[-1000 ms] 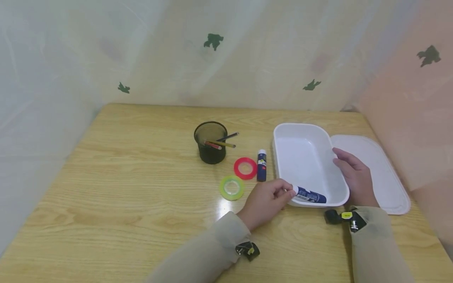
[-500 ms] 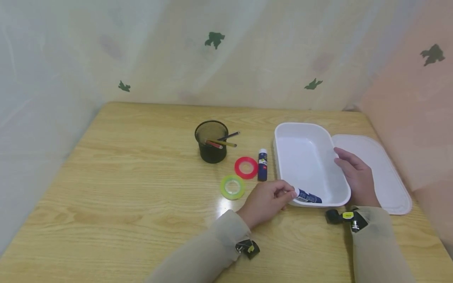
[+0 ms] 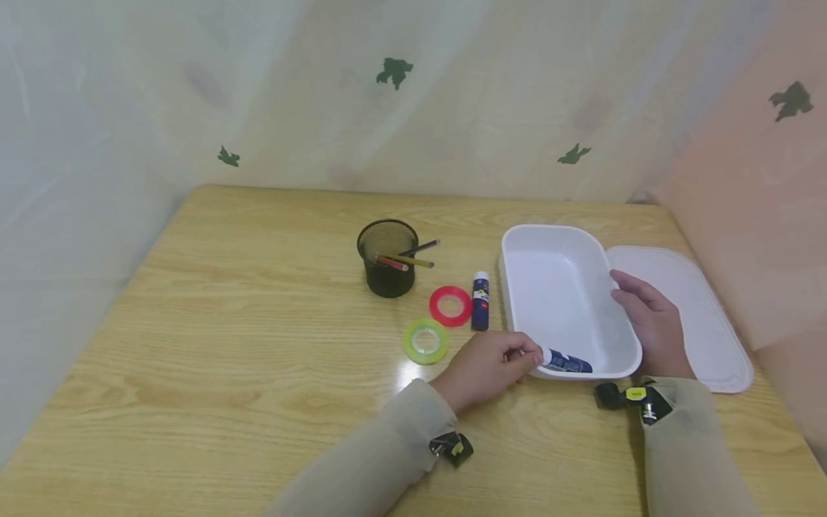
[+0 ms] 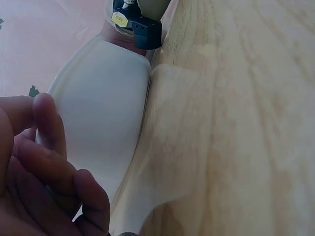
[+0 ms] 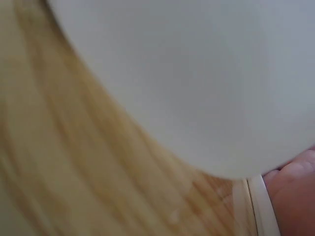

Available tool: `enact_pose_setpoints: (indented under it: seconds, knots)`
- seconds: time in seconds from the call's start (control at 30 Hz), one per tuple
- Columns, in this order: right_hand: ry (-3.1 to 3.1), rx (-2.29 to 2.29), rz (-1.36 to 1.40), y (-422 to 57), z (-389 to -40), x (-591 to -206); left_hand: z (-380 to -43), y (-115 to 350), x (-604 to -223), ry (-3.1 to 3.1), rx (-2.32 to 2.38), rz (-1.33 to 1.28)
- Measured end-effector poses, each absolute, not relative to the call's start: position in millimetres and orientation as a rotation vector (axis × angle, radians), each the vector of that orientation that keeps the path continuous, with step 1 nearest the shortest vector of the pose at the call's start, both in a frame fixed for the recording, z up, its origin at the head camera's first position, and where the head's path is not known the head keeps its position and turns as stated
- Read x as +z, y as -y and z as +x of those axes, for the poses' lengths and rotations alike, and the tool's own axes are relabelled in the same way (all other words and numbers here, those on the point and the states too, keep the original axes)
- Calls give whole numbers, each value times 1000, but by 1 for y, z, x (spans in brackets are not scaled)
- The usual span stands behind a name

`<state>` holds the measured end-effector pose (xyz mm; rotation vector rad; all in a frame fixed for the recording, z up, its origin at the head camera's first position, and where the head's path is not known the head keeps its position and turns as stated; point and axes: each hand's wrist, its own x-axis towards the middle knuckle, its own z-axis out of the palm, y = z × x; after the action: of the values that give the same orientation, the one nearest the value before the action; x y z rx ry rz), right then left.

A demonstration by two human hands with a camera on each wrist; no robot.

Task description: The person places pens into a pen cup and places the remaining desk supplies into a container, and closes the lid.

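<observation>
As right hand [image 3: 651,324] grips box [image 3: 549,298], curled left hand [image 3: 487,368] pinches glue stick [image 3: 568,362].

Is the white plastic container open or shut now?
The container is open: its inside shows, a glue stick reaches into it, and the white lid lies to its right.

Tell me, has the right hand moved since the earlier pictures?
No, not noticeably. Judged against the flat white lid, the right hand is in the same place, at the same side of the white box.
</observation>
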<state>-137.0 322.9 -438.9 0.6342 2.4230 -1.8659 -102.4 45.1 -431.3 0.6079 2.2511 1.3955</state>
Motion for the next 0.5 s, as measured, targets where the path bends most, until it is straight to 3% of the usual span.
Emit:
enact_pose_setpoints:
  seconds: [0.5]
  knots:
    - [-2414, -1913, 602, -324, -137, -441, -103, -45, -432, -2450, 1170, 739]
